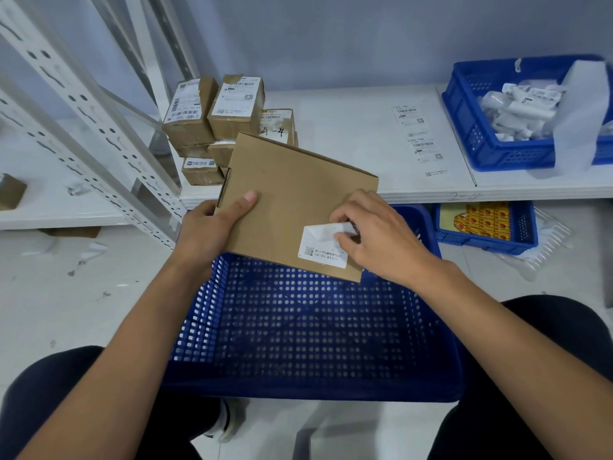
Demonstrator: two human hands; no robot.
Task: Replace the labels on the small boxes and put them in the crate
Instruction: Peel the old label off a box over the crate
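Above the blue crate (298, 330), our left hand (212, 234) grips the cardboard box (292, 200) while our right hand (374, 237) fingers pinch its half-peeled label (323, 244).

A blue bin (517, 157) is sitting at two o'clock on the white shelf (348, 134), holding white wrapped pieces (517, 107). A smaller blue tray (524, 224) of yellow-and-red packets (484, 220) is lying under the shelf at three o'clock. Slotted white uprights (76, 104) are slanting across ten o'clock. Paper scraps (93, 252) are littering the floor at nine o'clock.
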